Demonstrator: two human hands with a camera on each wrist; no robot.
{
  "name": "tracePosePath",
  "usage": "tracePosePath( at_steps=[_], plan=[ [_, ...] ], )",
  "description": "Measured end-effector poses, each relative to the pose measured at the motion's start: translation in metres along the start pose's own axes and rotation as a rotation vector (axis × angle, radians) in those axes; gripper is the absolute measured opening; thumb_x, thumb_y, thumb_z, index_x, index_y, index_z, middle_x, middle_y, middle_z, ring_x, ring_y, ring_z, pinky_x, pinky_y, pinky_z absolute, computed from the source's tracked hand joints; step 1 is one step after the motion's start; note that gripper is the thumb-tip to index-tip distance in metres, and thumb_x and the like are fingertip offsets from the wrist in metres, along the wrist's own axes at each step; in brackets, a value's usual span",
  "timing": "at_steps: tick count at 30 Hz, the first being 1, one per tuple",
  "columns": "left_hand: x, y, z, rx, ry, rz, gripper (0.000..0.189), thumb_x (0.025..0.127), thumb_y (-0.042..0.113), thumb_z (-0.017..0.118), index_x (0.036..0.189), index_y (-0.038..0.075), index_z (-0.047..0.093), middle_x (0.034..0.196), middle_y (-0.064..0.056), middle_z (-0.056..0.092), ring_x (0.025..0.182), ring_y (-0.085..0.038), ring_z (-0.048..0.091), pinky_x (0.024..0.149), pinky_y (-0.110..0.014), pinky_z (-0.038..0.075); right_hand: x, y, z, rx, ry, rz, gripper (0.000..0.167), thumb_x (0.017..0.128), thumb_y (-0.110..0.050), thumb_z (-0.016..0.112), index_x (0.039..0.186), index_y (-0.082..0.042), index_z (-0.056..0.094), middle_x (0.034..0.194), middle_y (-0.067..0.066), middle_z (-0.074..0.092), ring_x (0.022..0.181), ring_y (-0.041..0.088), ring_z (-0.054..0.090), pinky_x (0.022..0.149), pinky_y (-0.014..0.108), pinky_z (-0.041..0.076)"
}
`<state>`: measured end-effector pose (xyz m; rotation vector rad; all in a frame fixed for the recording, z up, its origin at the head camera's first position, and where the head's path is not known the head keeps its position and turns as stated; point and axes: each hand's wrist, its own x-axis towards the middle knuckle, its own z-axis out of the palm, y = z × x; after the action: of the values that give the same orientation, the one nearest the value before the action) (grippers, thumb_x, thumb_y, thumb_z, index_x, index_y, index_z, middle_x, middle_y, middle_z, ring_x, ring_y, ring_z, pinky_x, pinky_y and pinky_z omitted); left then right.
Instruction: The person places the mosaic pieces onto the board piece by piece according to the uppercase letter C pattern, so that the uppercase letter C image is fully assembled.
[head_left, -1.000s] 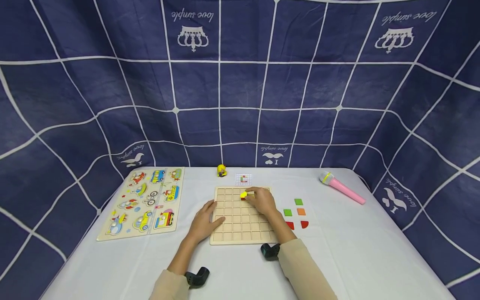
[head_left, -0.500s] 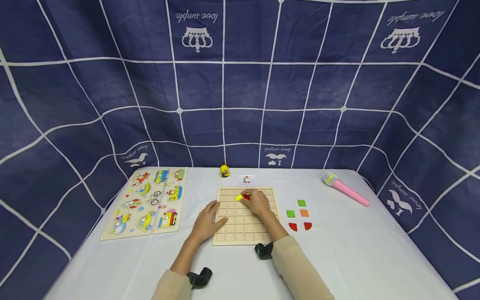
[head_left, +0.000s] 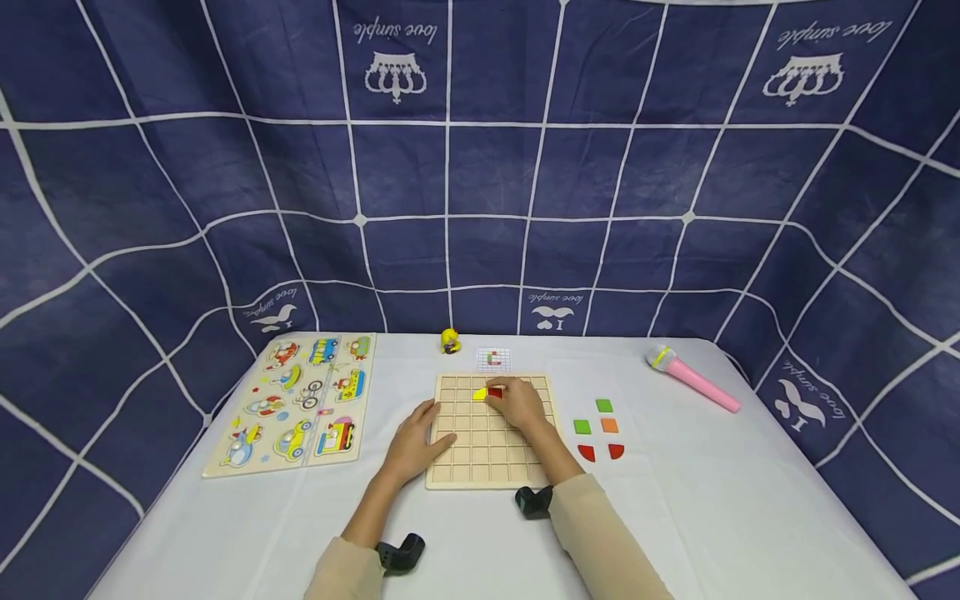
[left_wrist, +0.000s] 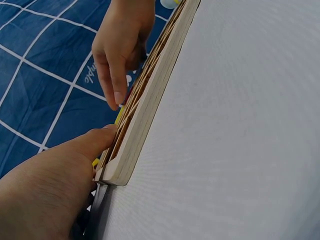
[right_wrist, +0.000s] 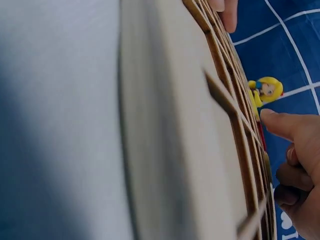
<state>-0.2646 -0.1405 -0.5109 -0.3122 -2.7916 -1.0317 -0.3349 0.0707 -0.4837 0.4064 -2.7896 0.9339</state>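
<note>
A wooden grid board (head_left: 491, 468) lies in front of me on the white table. My left hand (head_left: 408, 446) rests at its left edge, thumb (left_wrist: 100, 140) laid over the frame and fingers along the outer side. Over the board's upper part is my right hand (head_left: 522, 406), its fingertips right at a yellow piece (head_left: 479, 395) lying in a cell. Beside that, partly covered by the fingers, shows a red piece (head_left: 496, 392). In the right wrist view the thumb points at the yellow piece (right_wrist: 254, 103) while other fingers curl under.
Right of the board lie green (head_left: 582, 427), orange (head_left: 610, 425) and red (head_left: 617, 452) pieces. A small pattern card (head_left: 493, 360) and a yellow-haired figurine (head_left: 449, 341) stand behind it. A vehicle puzzle board (head_left: 296, 408) is at left, a pink toy microphone (head_left: 697, 383) at right.
My right hand has lowered the yellow piece into a cell left of the red one, then shifted slightly right. My left hand stays at the board's edge. The head view has shifted a little.
</note>
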Motion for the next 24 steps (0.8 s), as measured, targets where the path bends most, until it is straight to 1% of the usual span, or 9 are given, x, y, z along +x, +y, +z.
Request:
tracePosePath(
  at_steps=[2,5,9,14,18,24],
  plan=[
    [0.000,0.001,0.000,-0.003,0.003,-0.001,0.072,0.084,0.040,0.065,0.138,0.000,0.039,0.144,-0.015,0.033,0.129,-0.039,0.032,0.102,-0.052,0.029,-0.003,0.003,-0.004,0.035,0.016,0.007,0.028,0.081,-0.026,0.072,0.106,-0.015,0.070,0.049,-0.002,0.045,0.046,0.010,0.032,0.041,0.025,0.030],
    [-0.001,0.001,0.000,-0.003,0.008,0.003,0.072,0.084,0.039,0.065,0.138,0.000,0.040,0.144,-0.015,0.033,0.129,-0.039,0.033,0.102,-0.052,0.029,-0.008,0.008,-0.014,0.085,0.057,0.004,0.024,0.083,-0.023,0.070,0.104,-0.012,0.070,0.045,-0.006,0.035,0.042,0.008,0.027,0.038,0.023,0.025],
    [-0.001,0.001,0.000,0.001,0.005,0.004,0.072,0.084,0.040,0.065,0.138,0.001,0.040,0.144,-0.015,0.033,0.129,-0.039,0.033,0.103,-0.052,0.029,-0.018,0.017,-0.033,0.138,0.094,0.006,0.023,0.083,-0.023,0.069,0.102,-0.011,0.071,0.043,-0.006,0.033,0.039,0.007,0.025,0.035,0.022,0.021],
    [0.000,0.000,0.000,0.001,0.006,0.009,0.072,0.084,0.040,0.065,0.139,0.001,0.039,0.144,-0.015,0.033,0.128,-0.039,0.033,0.102,-0.052,0.029,-0.030,0.037,-0.060,0.121,0.110,0.064,0.026,0.083,-0.028,0.069,0.104,-0.014,0.070,0.042,-0.004,0.030,0.039,0.008,0.019,0.035,0.022,0.017],
    [0.000,0.000,-0.001,0.000,0.006,0.012,0.072,0.084,0.040,0.065,0.139,0.001,0.039,0.144,-0.015,0.033,0.128,-0.039,0.033,0.102,-0.052,0.029,-0.040,0.059,-0.081,0.100,0.123,0.094,0.028,0.082,-0.029,0.069,0.106,-0.014,0.070,0.043,-0.005,0.027,0.040,0.009,0.018,0.036,0.022,0.017],
    [-0.002,0.001,-0.001,-0.001,0.006,0.019,0.072,0.084,0.039,0.065,0.138,-0.001,0.040,0.143,-0.016,0.034,0.128,-0.039,0.033,0.102,-0.052,0.029,-0.056,0.098,-0.106,0.130,0.132,0.117,0.033,0.081,-0.026,0.071,0.111,-0.012,0.067,0.044,-0.005,0.027,0.039,0.009,0.022,0.036,0.022,0.021]
  ],
)
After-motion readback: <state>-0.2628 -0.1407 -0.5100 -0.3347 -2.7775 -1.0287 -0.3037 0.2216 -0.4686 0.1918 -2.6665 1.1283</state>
